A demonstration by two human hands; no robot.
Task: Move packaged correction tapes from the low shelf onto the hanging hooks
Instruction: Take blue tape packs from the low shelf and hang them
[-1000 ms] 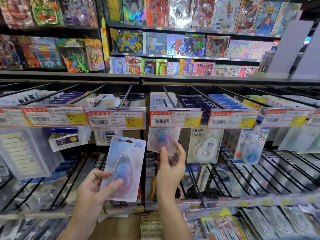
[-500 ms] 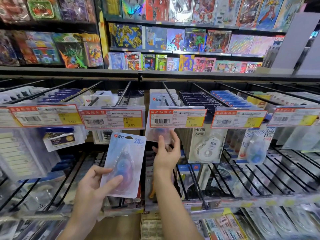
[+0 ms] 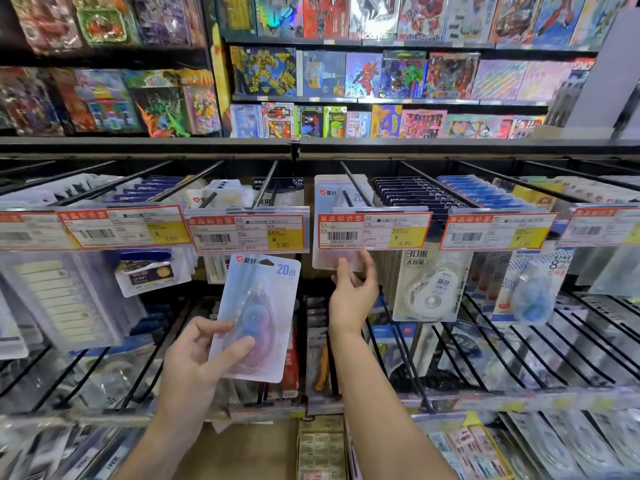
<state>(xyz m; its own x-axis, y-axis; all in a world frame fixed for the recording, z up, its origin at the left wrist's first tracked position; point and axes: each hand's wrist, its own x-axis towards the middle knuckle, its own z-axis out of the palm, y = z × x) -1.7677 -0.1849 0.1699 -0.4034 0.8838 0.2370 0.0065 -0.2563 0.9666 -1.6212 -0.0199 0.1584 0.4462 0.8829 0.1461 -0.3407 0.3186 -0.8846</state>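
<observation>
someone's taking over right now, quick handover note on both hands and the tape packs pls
Left hand: grip on a 20m correction tape pack, held below the 5.80 price tag, not hung.
Right hand: fingers at the bottom of the pack on the hook behind the 6.80 tag.
Done: that pack hangs there.
Left: hang the left hand's pack, probably on the same hook.

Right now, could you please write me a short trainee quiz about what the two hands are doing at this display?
1. True or false: the left hand holds a pack marked 20m.
2. What does the right hand touch? A) a toy box B) the bottom edge of the pack hanging on the hook C) a price label only
3. Fill in: the yellow label above the right hand reads ____.

Key: 1 true; 2 B; 3 6.80
</observation>
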